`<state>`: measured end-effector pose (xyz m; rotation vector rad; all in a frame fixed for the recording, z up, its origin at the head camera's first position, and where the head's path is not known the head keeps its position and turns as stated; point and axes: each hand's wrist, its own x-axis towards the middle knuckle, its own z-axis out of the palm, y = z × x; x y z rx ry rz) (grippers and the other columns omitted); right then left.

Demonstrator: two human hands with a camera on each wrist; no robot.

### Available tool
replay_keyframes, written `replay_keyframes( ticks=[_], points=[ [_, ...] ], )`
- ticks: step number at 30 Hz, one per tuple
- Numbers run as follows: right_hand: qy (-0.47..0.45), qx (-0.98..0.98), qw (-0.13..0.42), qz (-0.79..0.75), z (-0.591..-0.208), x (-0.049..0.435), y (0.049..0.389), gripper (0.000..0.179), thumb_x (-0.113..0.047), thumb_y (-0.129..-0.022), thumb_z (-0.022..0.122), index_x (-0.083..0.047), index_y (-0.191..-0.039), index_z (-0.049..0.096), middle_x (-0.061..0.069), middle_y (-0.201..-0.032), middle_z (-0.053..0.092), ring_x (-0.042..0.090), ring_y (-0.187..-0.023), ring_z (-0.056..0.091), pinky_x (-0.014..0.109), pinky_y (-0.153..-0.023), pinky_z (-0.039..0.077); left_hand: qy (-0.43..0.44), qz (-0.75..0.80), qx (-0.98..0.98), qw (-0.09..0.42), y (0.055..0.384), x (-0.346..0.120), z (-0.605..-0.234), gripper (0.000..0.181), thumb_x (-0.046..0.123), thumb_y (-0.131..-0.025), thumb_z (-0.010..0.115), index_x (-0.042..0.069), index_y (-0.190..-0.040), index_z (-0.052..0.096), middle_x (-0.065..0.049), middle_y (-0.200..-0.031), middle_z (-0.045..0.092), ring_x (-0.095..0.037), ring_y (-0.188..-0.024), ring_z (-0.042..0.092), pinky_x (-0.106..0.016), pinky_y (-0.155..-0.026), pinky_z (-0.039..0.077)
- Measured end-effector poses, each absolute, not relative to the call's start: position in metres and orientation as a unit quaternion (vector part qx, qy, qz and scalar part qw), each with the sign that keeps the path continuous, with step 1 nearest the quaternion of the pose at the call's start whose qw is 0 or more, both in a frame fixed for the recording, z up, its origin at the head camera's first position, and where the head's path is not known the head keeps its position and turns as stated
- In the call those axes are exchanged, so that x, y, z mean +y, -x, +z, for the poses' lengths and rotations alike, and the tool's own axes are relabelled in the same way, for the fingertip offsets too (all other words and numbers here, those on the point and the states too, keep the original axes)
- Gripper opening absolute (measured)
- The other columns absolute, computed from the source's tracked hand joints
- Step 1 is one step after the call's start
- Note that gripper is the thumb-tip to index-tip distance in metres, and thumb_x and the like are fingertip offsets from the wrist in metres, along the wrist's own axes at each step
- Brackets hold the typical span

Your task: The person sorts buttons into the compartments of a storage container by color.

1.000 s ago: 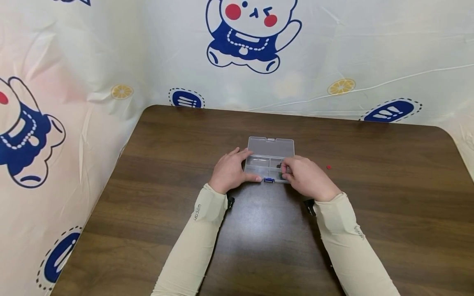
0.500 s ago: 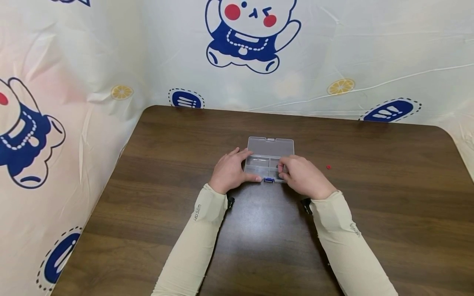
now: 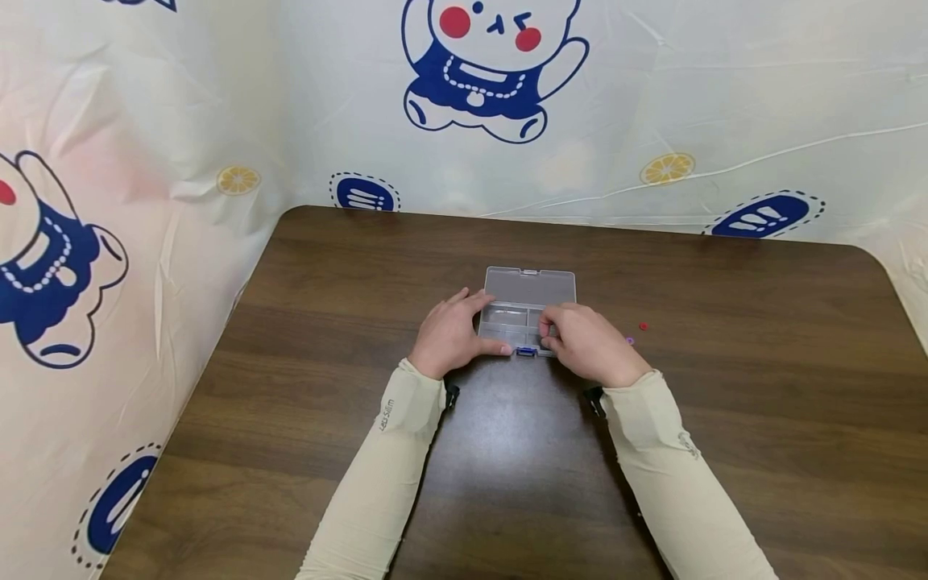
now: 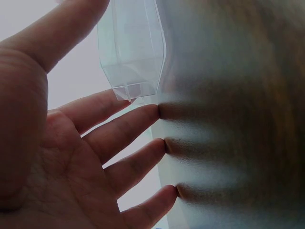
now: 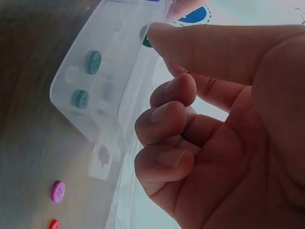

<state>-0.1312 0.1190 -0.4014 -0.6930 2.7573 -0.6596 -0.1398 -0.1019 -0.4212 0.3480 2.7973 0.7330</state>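
1. pinching a dark green button (image 5: 147, 39), the right hand (image 3: 590, 345) has thumb and forefinger together over the right compartments of the open plastic box (image 3: 505, 337).
2. the left hand (image 3: 451, 334) touches the box's left side, fingers straight and spread apart.
3. two green buttons (image 5: 94, 62) show through the box wall.
4. a pink button (image 5: 58, 192) and a red button (image 5: 55, 224) lie right of it on the tabletop (image 3: 500, 483).

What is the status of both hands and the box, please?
Left hand touching clear box; right hand there, pinching green button. Lid open. Red button, pink button outside; nothing visibly blocking.
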Motion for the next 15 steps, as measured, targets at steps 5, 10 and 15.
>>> replay_keyframes(
  ticks=[5, 10, 15],
  points=[
    [0.240, 0.938, 0.109, -0.224, -0.4043, 0.1175, 0.1320, 0.013, -0.006, -0.094, 0.067, -0.011, -0.084, 0.060, 0.003, -0.078, 0.056, 0.022, -0.073, 0.052, 0.036, -0.068, 0.047, -0.120, 0.248, 0.954, 0.115, 0.1398, -0.1019, -0.4214, 0.089, 0.052, -0.073, 0.087, 0.014, -0.146, 0.055, -0.007, -0.152, 0.049, -0.029, -0.147, 0.033, -0.053, -0.119, 0.027],
    [0.246, 0.938, 0.104, -0.221, -0.4059, 0.1166, 0.1330, 0.014, -0.005, -0.093, 0.067, -0.010, -0.083, 0.060, 0.002, -0.077, 0.055, 0.021, -0.073, 0.052, 0.036, -0.068, 0.047, -0.119, 0.249, 0.954, 0.116, 0.1395, -0.1019, -0.4210, 0.089, 0.052, -0.073, 0.087, 0.013, -0.146, 0.055, -0.008, -0.152, 0.049, -0.029, -0.147, 0.033, -0.054, -0.118, 0.027],
    [0.245, 0.939, 0.102, -0.220, -0.4059, 0.1153, 0.1329, 0.014, -0.005, -0.093, 0.068, -0.010, -0.083, 0.060, 0.002, -0.077, 0.055, 0.021, -0.074, 0.052, 0.036, -0.069, 0.047, -0.119, 0.252, 0.954, 0.115, 0.1395, -0.1022, -0.4207, 0.088, 0.051, -0.073, 0.087, 0.013, -0.146, 0.055, -0.008, -0.152, 0.049, -0.029, -0.147, 0.034, -0.054, -0.118, 0.027]
  ],
)
